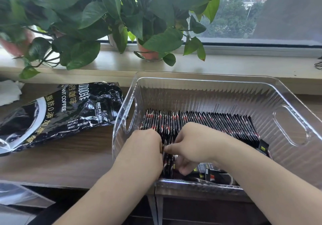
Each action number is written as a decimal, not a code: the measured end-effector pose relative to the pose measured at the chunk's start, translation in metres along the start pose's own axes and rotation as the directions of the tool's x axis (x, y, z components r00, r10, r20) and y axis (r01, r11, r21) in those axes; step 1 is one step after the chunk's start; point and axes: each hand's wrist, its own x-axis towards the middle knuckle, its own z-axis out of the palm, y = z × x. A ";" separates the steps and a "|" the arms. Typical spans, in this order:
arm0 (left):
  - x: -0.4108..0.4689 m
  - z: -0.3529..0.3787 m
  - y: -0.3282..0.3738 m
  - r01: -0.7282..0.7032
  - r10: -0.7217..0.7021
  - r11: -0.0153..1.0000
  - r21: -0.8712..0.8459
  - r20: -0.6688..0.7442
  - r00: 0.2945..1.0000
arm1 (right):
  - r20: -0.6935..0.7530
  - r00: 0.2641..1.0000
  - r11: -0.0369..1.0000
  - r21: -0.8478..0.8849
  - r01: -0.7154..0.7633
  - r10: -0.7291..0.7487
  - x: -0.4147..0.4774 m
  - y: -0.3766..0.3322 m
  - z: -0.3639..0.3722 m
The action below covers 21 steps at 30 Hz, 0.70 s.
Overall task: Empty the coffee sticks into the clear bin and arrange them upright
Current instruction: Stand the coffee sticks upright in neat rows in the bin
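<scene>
Far left, 9 o'clock: crumpled white paper (8,92) on the table (69,163). Next to it the bag (57,113), black foil, lying flat and slack, mouth toward the frame's left edge. Looks emptied; no sticks seen in or around it.

11 to 12 o'clock: plants (87,15) on the sill (226,64), behind everything. Not involved.

Centre to right: bin (205,78), near rim at the table edge, bag just beside its 9 o'clock wall. All visible sticks (200,122) are inside it. A long packed row runs from the 9 o'clock wall toward 3 o'clock, on edge and close together, leaning slightly.

Left hand (144,151): inside the bin at 7 o'clock, knuckles up, fingers bent over with tips buried among the sticks. Pinching or only pressing: cannot tell.

Right hand (195,144): at 6 o'clock, nearly touching the left hand. Thumb points toward the left hand, fingers curl down and round a small bundle of sticks between the two hands.

5 o'clock, under the right wrist: several sticks lie flat and jumbled on the bin floor. One more leans alone at the row's 3 o'clock end.

Judgement: emptying done. Arranging mostly done; back row set. Left to do: seat the held bundle, then stand up the loose ones at 5 o'clock.
</scene>
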 end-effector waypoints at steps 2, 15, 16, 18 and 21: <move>-0.001 -0.001 -0.001 0.009 -0.008 0.998 -0.056 0.029 1.000 | -0.069 0.997 0.997 0.072 0.022 -0.018 0.004 0.006 0.001; -0.001 -0.001 -0.003 0.022 -0.015 0.997 -0.075 0.095 0.995 | -0.078 0.996 0.993 0.106 0.043 -0.035 0.011 0.003 0.004; -0.002 -0.003 -0.003 0.018 -0.008 0.995 -0.102 0.099 0.995 | -0.068 0.997 0.995 0.096 0.039 -0.032 0.012 0.003 0.003; -0.005 -0.005 -0.001 0.005 0.007 0.993 -0.120 0.102 0.995 | -0.044 0.999 0.997 0.074 0.031 -0.028 0.014 0.002 0.003; -0.003 -0.002 0.002 -0.016 0.019 0.999 -0.042 0.086 0.996 | -0.025 0.999 0.998 0.053 0.038 -0.036 0.017 -0.002 0.004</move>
